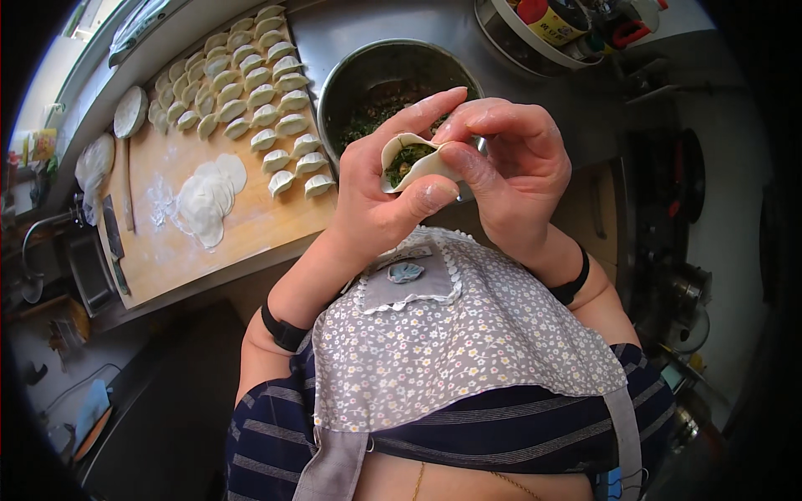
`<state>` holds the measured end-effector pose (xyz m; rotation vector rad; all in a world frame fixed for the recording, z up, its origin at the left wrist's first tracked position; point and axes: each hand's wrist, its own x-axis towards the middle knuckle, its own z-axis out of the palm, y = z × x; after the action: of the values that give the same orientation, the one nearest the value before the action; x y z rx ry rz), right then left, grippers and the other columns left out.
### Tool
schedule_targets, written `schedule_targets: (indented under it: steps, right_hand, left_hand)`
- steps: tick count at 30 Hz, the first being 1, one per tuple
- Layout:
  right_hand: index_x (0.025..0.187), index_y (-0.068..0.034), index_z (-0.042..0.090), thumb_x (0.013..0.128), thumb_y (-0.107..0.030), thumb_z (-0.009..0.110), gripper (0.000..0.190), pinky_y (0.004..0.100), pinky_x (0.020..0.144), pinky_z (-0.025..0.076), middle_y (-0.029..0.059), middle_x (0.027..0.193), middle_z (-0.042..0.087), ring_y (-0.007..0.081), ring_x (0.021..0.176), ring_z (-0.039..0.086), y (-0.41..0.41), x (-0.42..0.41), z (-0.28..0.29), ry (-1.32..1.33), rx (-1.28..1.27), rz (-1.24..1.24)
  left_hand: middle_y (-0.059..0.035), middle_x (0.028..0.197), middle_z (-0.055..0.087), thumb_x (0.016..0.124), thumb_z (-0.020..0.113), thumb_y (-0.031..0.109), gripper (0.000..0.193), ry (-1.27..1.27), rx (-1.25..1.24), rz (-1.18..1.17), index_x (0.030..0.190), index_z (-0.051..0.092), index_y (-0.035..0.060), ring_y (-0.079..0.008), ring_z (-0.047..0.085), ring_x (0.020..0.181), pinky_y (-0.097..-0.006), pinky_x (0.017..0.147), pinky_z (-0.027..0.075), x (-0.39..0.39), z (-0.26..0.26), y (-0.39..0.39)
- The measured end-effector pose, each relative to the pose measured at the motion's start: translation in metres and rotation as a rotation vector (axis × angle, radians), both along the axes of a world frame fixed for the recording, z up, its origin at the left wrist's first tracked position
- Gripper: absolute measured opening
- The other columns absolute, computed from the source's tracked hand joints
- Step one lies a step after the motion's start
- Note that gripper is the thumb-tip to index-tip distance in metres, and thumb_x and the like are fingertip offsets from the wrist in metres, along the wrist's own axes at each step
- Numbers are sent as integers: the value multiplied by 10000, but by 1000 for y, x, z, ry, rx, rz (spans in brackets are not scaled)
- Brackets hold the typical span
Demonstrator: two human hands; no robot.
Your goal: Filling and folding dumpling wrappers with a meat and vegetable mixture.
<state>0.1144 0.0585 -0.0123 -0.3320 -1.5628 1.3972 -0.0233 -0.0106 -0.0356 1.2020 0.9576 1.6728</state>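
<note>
Between my two hands is a dumpling wrapper (423, 168) folded around green filling, its left side gaping and the filling showing. My left hand (398, 181) cups it from the left, thumb along its lower edge. My right hand (514, 156) pinches its right end between thumb and fingers. Behind the hands stands a steel bowl (323, 113) of chopped green filling, partly hidden by them. On the wooden board (276, 219) to the left lie rows of folded dumplings (263, 95) and an overlapping pile of round wrappers (210, 199) beside scattered flour.
A rolling pin (126, 185), a cleaver (114, 228) and a plastic bag (95, 172) lie along the board's left side, with a floury round dish (131, 112) at its upper left. Bottles (557, 25) stand in a round container at upper right. A sink (93, 275) adjoins the board.
</note>
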Motion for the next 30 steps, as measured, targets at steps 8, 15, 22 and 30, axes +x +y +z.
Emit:
schedule_targets:
  steps: [8, 15, 22, 30]
  right_hand:
    - [1125, -44, 526, 859, 72, 682, 330, 323, 829, 527, 131, 990, 647, 212, 905, 631, 5, 9, 15, -119, 355, 36]
    - [1069, -47, 593, 816, 76, 727, 312, 304, 813, 533, 127, 1052, 624, 195, 901, 625, 6, 11, 28, -137, 486, 4]
    - [973, -38, 736, 744, -102, 804, 248, 342, 802, 502, 140, 1102, 648, 263, 988, 627, 12, 14, 29, -144, 581, -154]
    - [1019, -72, 743, 770, -265, 793, 318, 420, 976, 446, 177, 1263, 611, 348, 1171, 545, 11, 10, 30, -242, 758, -181]
  left_hand:
    - [-226, 1215, 651, 942, 623, 344, 586, 510, 243, 211, 1346, 525, -70, -343, 680, 1061, -348, 870, 535, -4, 13, 2]
    - [-207, 1049, 674, 990, 520, 403, 594, 583, 293, 236, 1336, 539, -78, -282, 683, 791, -337, 707, 538, -2, 21, 1]
    - [-38, 867, 660, 1023, 352, 562, 698, 230, 17, 160, 1330, 576, -23, -57, 499, 621, -199, 543, 390, -2, 26, -15]
    - [-31, 784, 631, 1006, 275, 637, 822, 99, -15, 180, 1334, 536, -70, -82, 549, 659, -220, 589, 414, 0, 29, -11]
